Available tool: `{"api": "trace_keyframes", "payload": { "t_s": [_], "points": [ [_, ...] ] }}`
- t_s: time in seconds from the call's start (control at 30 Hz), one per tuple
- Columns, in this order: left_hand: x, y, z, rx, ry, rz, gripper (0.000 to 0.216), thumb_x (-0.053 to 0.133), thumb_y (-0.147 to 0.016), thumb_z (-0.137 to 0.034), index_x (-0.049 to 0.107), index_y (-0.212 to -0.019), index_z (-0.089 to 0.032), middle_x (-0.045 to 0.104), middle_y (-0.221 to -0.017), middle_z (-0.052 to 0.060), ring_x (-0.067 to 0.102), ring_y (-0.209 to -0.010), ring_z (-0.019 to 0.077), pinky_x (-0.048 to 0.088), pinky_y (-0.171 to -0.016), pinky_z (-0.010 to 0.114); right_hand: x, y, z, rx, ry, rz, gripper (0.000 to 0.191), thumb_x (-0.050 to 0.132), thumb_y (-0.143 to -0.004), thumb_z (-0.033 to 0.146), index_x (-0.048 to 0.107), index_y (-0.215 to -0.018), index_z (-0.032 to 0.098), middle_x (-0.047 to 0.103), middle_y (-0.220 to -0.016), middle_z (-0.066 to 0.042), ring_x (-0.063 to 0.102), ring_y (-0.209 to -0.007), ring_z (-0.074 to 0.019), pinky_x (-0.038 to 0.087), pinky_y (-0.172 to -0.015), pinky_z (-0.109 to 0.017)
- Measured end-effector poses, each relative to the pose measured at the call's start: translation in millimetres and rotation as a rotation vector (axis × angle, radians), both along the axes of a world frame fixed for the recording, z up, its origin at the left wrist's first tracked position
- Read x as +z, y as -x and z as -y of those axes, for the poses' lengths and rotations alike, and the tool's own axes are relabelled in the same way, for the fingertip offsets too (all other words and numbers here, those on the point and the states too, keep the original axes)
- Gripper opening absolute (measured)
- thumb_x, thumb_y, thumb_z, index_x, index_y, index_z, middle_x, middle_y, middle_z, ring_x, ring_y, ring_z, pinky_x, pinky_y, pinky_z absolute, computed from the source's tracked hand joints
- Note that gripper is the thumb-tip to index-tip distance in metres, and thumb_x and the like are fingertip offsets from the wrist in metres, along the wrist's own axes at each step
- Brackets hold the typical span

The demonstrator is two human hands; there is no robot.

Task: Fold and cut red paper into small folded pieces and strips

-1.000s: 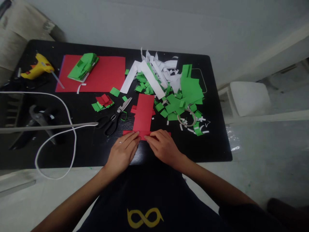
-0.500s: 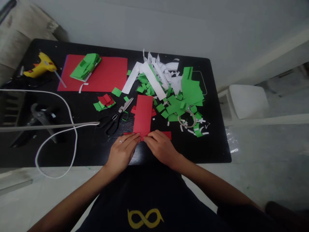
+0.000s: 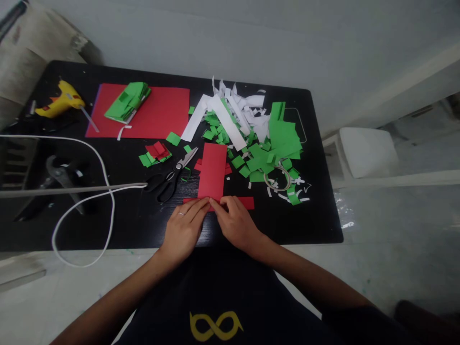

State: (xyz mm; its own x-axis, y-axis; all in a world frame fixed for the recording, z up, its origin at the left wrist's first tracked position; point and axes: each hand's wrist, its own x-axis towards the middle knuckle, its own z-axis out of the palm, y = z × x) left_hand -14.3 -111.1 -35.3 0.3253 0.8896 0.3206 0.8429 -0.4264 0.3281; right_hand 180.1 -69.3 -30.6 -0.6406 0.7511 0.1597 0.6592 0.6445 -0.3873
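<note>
A red paper strip point(image 3: 212, 170) stands lengthwise in front of me on the black table. My left hand point(image 3: 186, 223) and my right hand point(image 3: 235, 221) pinch its near end, fingertips almost meeting at the bottom edge. Both hands are closed; the fold or edge under the fingers is hidden. Another red strip point(image 3: 247, 203) lies crosswise beneath, showing on both sides of the hands. Small red pieces point(image 3: 229, 168) peek out from under the upright strip. Open-bladed scissors point(image 3: 172, 178) with black handles rest left of it.
Green scraps point(image 3: 257, 158) and white paper strips point(image 3: 228, 122) are heaped behind and to the right, with a tape ring point(image 3: 277, 178). A red sheet point(image 3: 165, 110) bears folded green paper point(image 3: 127, 103). A yellow glue gun point(image 3: 61, 100) and white cable point(image 3: 113, 211) lie left.
The fingers of my right hand have bunched and shifted slightly toward the left along the strip's near end. My left hand stays about where it was. The camera view has tilted a little.
</note>
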Motion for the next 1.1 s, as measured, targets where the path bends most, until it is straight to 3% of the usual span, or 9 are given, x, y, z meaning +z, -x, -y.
{"api": "trace_keyframes", "payload": {
  "t_s": [0.17,0.37,0.57,0.7,0.87,1.0,1.1],
  "points": [
    [0.1,-1,1,0.004,0.013,-0.019,0.036,0.051,-0.101,-0.008,0.072,-0.128,-0.016,0.076,-0.132,0.012,0.070,-0.118,0.0303,0.054,-0.091,0.044,4.2,-10,-1,-0.056,0.006,-0.018,0.036,0.049,-0.108,0.020,0.067,-0.138,0.012,0.064,-0.099,-0.014,0.057,-0.091,-0.0254,0.052,-0.083,-0.040],
    [3.4,-3,-1,-0.005,0.005,-0.103,0.034,0.053,-0.098,-0.004,0.071,-0.125,-0.014,0.076,-0.131,0.012,0.071,-0.113,0.0309,0.053,-0.086,0.044,2.5,-46,0,-0.201,-0.031,-0.013,0.035,0.056,-0.105,0.028,0.071,-0.135,0.018,0.063,-0.096,-0.012,0.056,-0.086,-0.0246,0.047,-0.076,-0.040],
    [8.7,-11,-1,0.007,0.020,-0.163,0.043,0.053,-0.100,-0.008,0.064,-0.140,-0.015,0.075,-0.132,0.014,0.070,-0.111,0.0327,0.050,-0.086,0.045,-0.1,-77,3,-0.301,-0.118,0.027,0.033,0.060,-0.105,0.031,0.074,-0.132,0.019,0.060,-0.093,-0.010,0.055,-0.084,-0.0231,0.041,-0.072,-0.038],
    [8.4,-18,0,0.044,0.029,-0.188,0.047,0.058,-0.103,-0.022,0.058,-0.149,-0.013,0.075,-0.131,0.017,0.068,-0.108,0.0353,0.048,-0.087,0.048,-1.6,-78,5,-0.326,-0.141,0.031,0.032,0.059,-0.105,0.031,0.074,-0.132,0.020,0.059,-0.093,-0.009,0.055,-0.085,-0.0232,0.041,-0.072,-0.037],
    [5.0,-22,2,0.081,0.059,-0.224,0.049,0.062,-0.103,-0.035,0.061,-0.147,-0.015,0.073,-0.132,0.018,0.065,-0.108,0.0370,0.048,-0.087,0.049,0.0,-84,5,-0.344,-0.167,0.032,0.030,0.059,-0.105,0.028,0.077,-0.126,0.018,0.060,-0.090,-0.009,0.057,-0.083,-0.0225,0.043,-0.071,-0.037],
    [6.7,-24,2,0.090,0.080,-0.246,0.049,0.063,-0.102,-0.035,0.063,-0.146,-0.014,0.073,-0.132,0.018,0.064,-0.109,0.0371,0.049,-0.088,0.048,5.7,-85,3,-0.374,-0.214,0.002,0.029,0.061,-0.104,0.030,0.077,-0.121,0.013,0.064,-0.092,-0.011,0.060,-0.085,-0.0241,0.049,-0.074,-0.040],
    [9.1,-25,1,0.102,0.110,-0.286,0.050,0.064,-0.101,-0.033,0.062,-0.148,-0.015,0.072,-0.134,0.017,0.064,-0.112,0.0365,0.049,-0.091,0.048,10.9,-65,1,-0.348,-0.222,-0.071,0.033,0.061,-0.104,0.029,0.072,-0.129,0.010,0.069,-0.108,-0.016,0.065,-0.099,-0.0278,0.055,-0.086,-0.045]
  ]
}}
